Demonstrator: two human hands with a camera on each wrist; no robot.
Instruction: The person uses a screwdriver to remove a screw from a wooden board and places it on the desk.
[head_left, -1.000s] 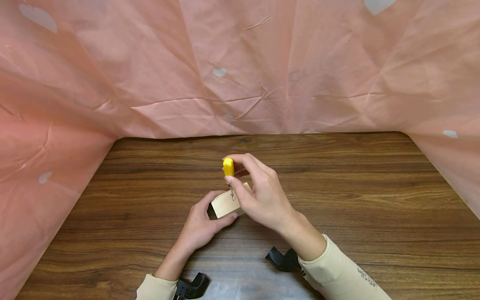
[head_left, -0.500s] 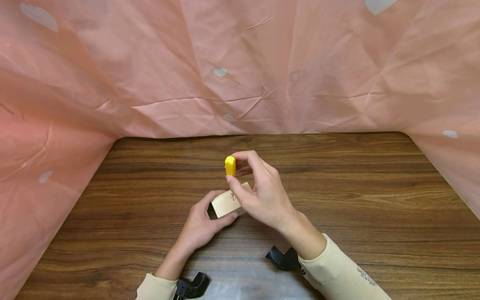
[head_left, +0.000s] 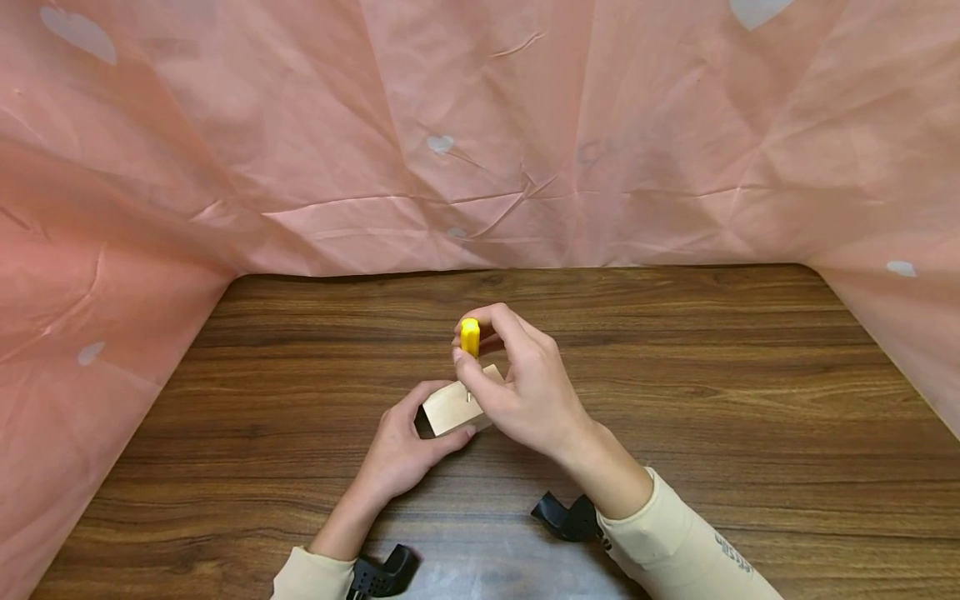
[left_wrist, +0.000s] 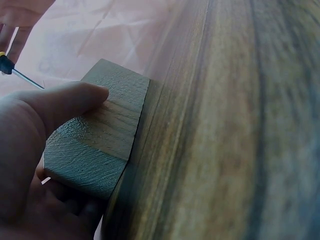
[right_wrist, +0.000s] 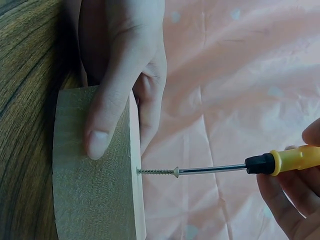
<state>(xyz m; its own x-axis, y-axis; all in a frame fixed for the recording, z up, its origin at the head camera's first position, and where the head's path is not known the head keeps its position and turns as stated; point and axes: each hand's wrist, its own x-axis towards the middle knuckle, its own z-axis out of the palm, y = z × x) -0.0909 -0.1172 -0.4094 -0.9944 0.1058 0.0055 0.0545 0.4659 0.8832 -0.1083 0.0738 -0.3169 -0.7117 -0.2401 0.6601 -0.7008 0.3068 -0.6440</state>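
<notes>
Here's the screw (right_wrist: 157, 172), near the centre of the right-wrist view, its point at the wooden block (right_wrist: 92, 192) and nearly all its thread showing: barely begun, I'd judge, almost the whole length left outside (how deep it bites, I can't tell). The screwdriver (right_wrist: 260, 164) meets its head, handle pinched in the right hand's (head_left: 532, 392) curled fingers. Lower middle of the head view, the left hand (head_left: 405, 446) grips the block on the table (head_left: 675, 350).

Left grip (head_left: 402, 450) holds a pale block (head_left: 450, 408); the right grip (head_left: 531, 390) pinches a yellow handle (head_left: 470, 336) (nearly upright) above it.
</notes>
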